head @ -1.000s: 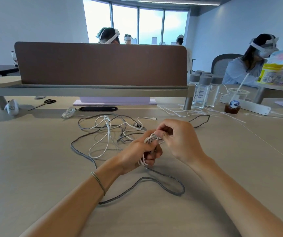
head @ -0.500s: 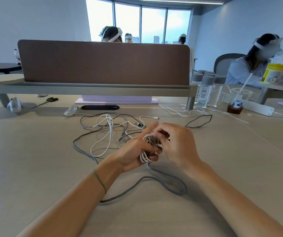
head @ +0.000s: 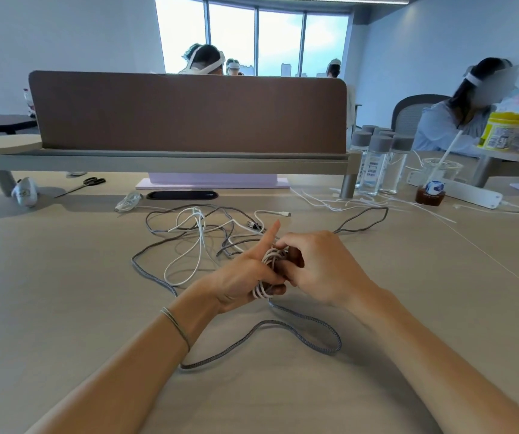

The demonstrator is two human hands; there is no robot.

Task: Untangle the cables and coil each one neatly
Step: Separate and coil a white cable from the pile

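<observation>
A small coil of white cable [head: 267, 270] is wound around the fingers of my left hand [head: 242, 274], whose index finger points up and away. My right hand [head: 317, 264] pinches the top of that coil from the right. Behind the hands, more white cable [head: 200, 242] lies in loose loops, tangled with a grey braided cable [head: 155, 277]. The grey cable also runs under my hands and loops toward me at the front [head: 324, 346]. A white connector end [head: 283, 213] lies free on the table.
A brown desk divider [head: 189, 114] on a raised shelf closes off the back. Scissors [head: 86, 184] and a white pouch [head: 25, 192] lie at far left, a black tray [head: 181, 195] in the middle. Water bottles [head: 377, 164], thin white cords, a power strip [head: 458, 192] and a drink cup stand at right. People sit beyond.
My left index finger has straightened and lifted off the coil. The white coil has grown thicker on my left fingers, and my right hand stays pinched at its top.
</observation>
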